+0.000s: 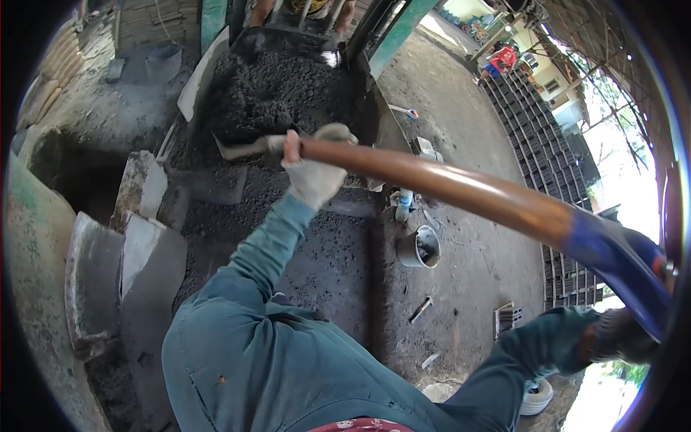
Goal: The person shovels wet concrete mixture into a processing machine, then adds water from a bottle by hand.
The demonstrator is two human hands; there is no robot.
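Observation:
A shovel with a brown wooden shaft [446,180] runs from the pit of dark material to the right edge. My left hand [317,176], in a pale glove with a bare-looking thumb, is closed round the lower shaft. Beyond it, the shovel's thin metal head [241,147] lies against a heap of dark, damp-looking loose material [273,86]; part of the head is hidden. My right hand [625,335], in a dark glove, is closed at the blue handle end [619,259]; its fingers are partly hidden.
A person's hands [263,11] show behind bars at the top. Curved slabs [97,277] stand at left beside a dark hole [90,180]. At right are a bucket [419,248], a bottle [403,207], a hammer [420,309] and stacked dark blocks [533,137]. Another person [500,61] is farther off.

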